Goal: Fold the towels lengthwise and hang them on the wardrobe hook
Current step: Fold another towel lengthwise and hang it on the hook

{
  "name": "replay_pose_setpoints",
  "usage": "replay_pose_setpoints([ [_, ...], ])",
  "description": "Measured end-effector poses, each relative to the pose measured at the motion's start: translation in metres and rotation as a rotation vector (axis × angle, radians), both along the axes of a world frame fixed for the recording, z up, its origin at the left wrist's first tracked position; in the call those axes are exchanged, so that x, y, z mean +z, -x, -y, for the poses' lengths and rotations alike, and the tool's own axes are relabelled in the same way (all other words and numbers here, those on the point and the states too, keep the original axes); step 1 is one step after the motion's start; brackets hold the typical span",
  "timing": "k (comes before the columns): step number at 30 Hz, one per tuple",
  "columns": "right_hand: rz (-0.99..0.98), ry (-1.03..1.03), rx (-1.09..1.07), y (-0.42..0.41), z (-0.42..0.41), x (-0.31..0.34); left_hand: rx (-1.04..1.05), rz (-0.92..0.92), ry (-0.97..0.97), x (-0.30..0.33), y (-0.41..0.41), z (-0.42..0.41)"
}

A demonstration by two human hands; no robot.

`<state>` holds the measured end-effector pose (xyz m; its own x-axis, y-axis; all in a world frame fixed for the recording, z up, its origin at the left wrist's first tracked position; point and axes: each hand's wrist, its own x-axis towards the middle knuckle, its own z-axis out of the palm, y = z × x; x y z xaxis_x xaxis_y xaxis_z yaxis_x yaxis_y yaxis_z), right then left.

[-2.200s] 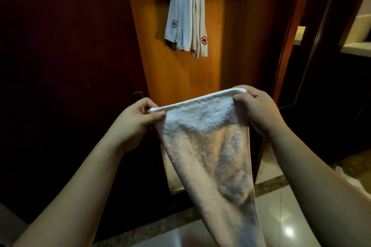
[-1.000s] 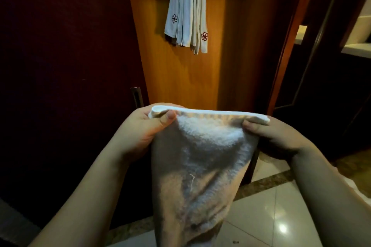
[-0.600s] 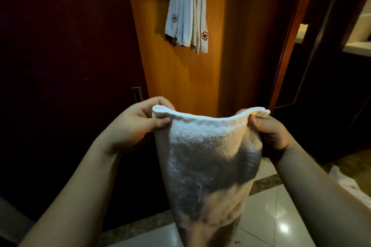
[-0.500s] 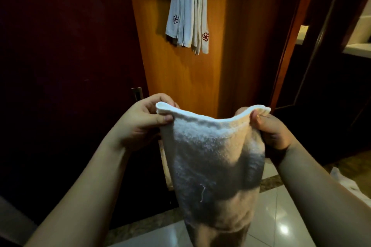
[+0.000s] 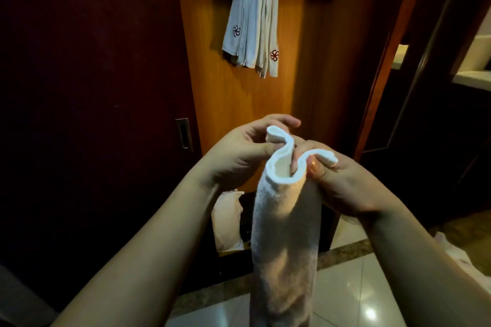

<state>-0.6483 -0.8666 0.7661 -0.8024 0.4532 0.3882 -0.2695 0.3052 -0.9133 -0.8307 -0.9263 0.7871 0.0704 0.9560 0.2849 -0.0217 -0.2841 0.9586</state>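
A white towel [image 5: 284,233] hangs down in front of me, its top edge bent into an S-shaped fold. My left hand [image 5: 239,151] pinches the left end of that edge between thumb and fingers. My right hand [image 5: 342,183] pinches the right end, close beside the left hand. Higher up, several folded white towels with red flower marks [image 5: 252,24] hang on the orange wooden wardrobe panel [image 5: 239,103]; the hook itself is hidden under them.
A dark wardrobe door with a metal recessed handle [image 5: 183,133] stands at the left. A pale bag-like thing [image 5: 228,220] sits low inside the wardrobe. Glossy floor tiles [image 5: 345,292] lie below, with white cloth [image 5: 457,255] at the right edge. A dark doorway opens on the right.
My hands have come together, so the towel's top edge, stretched wide before, now buckles into a lengthwise fold and the hanging part has narrowed.
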Motion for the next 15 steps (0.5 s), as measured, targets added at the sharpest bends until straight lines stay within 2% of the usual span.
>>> replay_pose_setpoints([
  [3,-0.077,-0.017,0.002,-0.001,0.001,0.001,0.159,-0.13,0.068,0.005,-0.005,0.003],
  [7,-0.094,-0.033,0.003,0.003,0.002,0.0,0.161,-0.208,0.16,0.006,-0.004,0.007],
  [12,-0.099,0.002,0.049,0.008,0.003,-0.001,0.117,-0.159,0.202,0.005,-0.005,0.013],
  [15,-0.079,-0.007,-0.056,0.012,0.002,-0.001,0.189,-0.18,0.216,0.003,0.0,0.017],
])
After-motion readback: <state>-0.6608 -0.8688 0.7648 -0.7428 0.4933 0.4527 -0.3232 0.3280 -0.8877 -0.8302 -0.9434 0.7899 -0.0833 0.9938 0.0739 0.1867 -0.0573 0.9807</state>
